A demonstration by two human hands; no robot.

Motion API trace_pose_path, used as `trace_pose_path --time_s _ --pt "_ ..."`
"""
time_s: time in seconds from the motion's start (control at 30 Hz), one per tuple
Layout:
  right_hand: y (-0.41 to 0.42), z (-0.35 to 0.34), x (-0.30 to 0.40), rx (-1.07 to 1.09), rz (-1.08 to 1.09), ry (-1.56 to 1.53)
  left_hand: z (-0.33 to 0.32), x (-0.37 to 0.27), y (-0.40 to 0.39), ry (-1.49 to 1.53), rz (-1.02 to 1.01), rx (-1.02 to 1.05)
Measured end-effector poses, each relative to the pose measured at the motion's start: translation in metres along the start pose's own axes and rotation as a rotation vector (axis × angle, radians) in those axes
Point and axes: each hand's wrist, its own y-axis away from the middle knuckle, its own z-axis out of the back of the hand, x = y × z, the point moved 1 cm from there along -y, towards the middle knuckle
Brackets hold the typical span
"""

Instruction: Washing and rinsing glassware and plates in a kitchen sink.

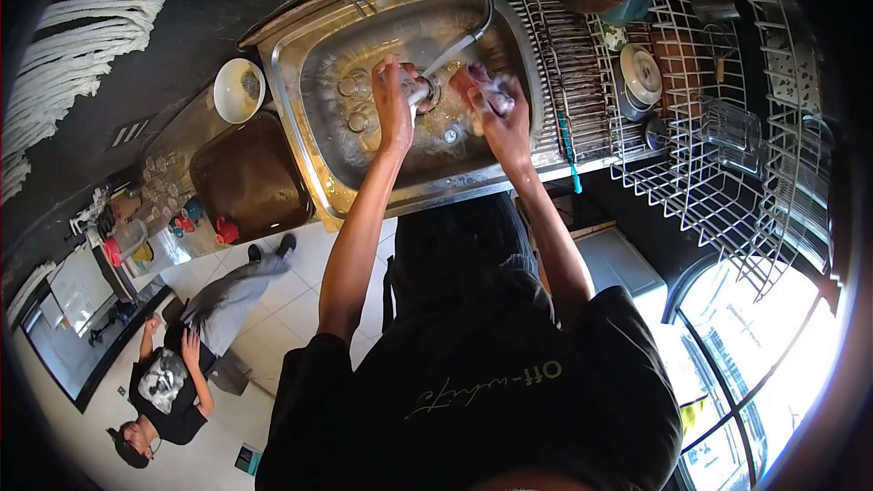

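Note:
Both of my hands are over a stainless steel sink [320,170]. My left hand [395,106] grips a small clear glass [417,90] with suds on it. A stream of water [447,56] from the curved faucet [487,3] falls at that glass. In my right hand [505,119] is a soapy pinkish-purple sponge or cloth [487,85]; the fingers partly hide it, so its exact kind is unclear. Left of my left hand, a clear glass [348,86] and another glass [358,121] lie in the basin. The drain [450,134] shows between my hands.
Left of the sink are a white bowl [239,90] with a scouring pad, a brown tray [249,181], a red cup [226,230] and several glasses [160,184]. Wire dish racks [682,106] with dishes stand right. Another person [167,375] stands at the left.

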Motion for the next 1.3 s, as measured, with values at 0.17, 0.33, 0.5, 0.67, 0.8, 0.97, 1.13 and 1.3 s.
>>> trace_pose_path --time_s 0.17,0.33,0.5,0.67,0.8,0.97,1.13,1.3 --pt "0.009 -0.034 -0.006 0.057 0.648 0.49 -0.001 0.031 0.004 -0.091 0.045 0.026" --pt "0.022 -0.035 -0.014 0.043 0.512 0.41 0.008 0.04 0.008 0.151 0.041 0.118" --pt "0.014 -0.038 -0.01 -0.088 0.435 0.434 -0.008 0.024 0.018 -0.039 -0.08 0.22" --pt "0.016 -0.041 -0.01 -0.03 0.077 0.018 -0.016 -0.008 0.027 -0.706 -0.22 0.386" --pt "0.009 -0.036 -0.002 -0.056 0.146 0.089 -0.02 -0.022 0.032 -0.743 -0.142 0.487" --pt "-0.006 -0.031 -0.002 -0.11 0.12 -0.003 -0.025 -0.02 0.038 -0.689 -0.17 0.496" --pt "-0.012 -0.03 -0.011 -0.063 0.111 -0.007 -0.019 -0.015 0.029 -0.531 -0.124 0.442" --pt "0.003 -0.036 -0.006 -0.123 0.007 -0.393 -0.028 -0.02 0.018 -0.319 -0.069 0.043"
